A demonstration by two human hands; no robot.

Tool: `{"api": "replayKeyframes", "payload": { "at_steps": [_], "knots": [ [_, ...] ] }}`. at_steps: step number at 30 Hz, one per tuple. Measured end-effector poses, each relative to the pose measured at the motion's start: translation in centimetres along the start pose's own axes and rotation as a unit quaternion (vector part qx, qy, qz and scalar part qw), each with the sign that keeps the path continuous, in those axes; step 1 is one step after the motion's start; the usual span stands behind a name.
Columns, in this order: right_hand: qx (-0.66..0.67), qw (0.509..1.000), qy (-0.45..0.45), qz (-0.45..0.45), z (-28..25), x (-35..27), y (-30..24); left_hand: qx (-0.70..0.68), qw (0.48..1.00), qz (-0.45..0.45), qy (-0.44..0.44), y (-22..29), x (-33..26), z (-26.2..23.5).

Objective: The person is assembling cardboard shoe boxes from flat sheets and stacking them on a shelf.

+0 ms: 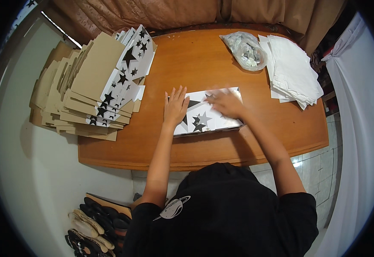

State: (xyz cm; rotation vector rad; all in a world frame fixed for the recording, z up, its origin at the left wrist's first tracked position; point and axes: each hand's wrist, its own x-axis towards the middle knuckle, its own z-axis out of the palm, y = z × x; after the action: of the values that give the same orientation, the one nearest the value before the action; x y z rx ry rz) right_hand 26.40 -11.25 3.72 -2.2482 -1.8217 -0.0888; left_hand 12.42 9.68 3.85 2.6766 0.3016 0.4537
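Observation:
A flat white cardboard box [204,118] printed with black and grey stars lies on the wooden table [187,64] in front of me. My left hand [175,106] rests flat on its left end, fingers spread. On the box's upper right part lies my right hand [225,103], palm down and slightly blurred. Neither hand grips anything.
A tall stack of flattened star-printed cardboard boxes [97,85] leans at the table's left. At the right lies a pile of white paper sheets [292,70], with a clear plastic bag [246,50] of small items beside it. Shoes [93,227] sit on the floor at lower left.

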Motion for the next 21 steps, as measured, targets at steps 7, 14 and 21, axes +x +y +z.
{"api": "replayKeyframes", "payload": {
  "at_steps": [7, 14, 21],
  "knots": [
    [-0.001, 0.949, 0.108, 0.296, -0.3, -3.5, 3.3, 0.042, 0.999, 0.016, -0.003, 0.6, 0.1, 0.2],
    [-0.002, 0.948, -0.059, 0.313, -3.0, -10.5, 1.3, 0.069, 0.995, 0.051, 0.056, 1.2, -0.5, -0.7],
    [0.28, 0.932, 0.102, 0.208, 0.1, -12.9, -1.7, 0.072, 0.994, 0.052, 0.066, 8.7, -5.2, 0.8]
  ]
}}
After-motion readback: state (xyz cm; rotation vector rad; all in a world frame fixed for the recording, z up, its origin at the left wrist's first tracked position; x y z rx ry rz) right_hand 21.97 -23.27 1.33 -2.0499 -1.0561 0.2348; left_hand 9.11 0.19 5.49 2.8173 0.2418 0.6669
